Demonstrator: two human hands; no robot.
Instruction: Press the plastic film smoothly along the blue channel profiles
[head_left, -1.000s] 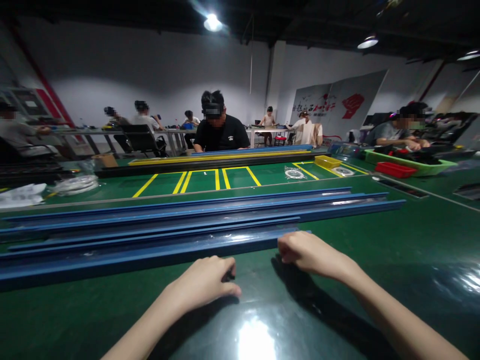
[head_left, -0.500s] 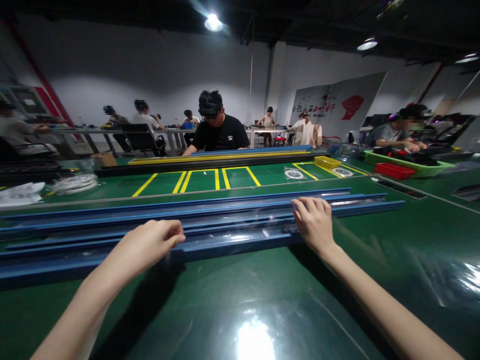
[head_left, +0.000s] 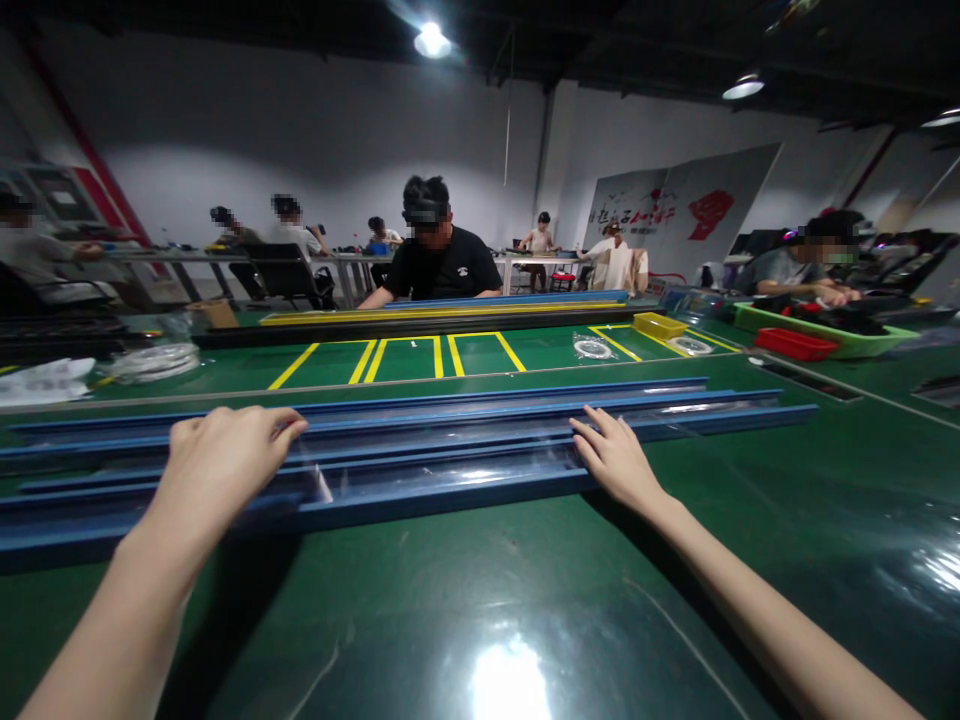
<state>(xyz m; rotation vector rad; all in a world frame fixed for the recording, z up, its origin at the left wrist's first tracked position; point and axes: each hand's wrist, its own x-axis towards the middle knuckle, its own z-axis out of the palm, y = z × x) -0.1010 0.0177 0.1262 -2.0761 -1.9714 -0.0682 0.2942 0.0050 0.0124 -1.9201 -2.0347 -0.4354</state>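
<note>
Long blue channel-shaped strips (head_left: 450, 505) lie side by side across the green table, with shiny clear plastic film (head_left: 322, 482) in or over the nearest one. My left hand (head_left: 221, 465) is above the left part of the strips, thumb and fingers pinched together. A glossy fold of the film rises just below those fingertips and appears to be held in them. Toward the right part of the strips, my right hand (head_left: 619, 465) has its fingers stretched out, the fingertips at the nearer strips. Whether it presses on them I cannot tell.
Beyond a pale seam are yellow tape marks (head_left: 409, 340), coiled white cables (head_left: 157, 362) and a yellow tray (head_left: 660, 326). Long black and yellow strips (head_left: 450, 322) lie before a seated co-worker (head_left: 442, 255). A red tray (head_left: 795, 343) and green bin (head_left: 862, 345) stand right.
My left hand has moved left and a little up, and a fold of film now shows beneath its fingers. My right hand has shifted slightly down, its fingers straighter.
</note>
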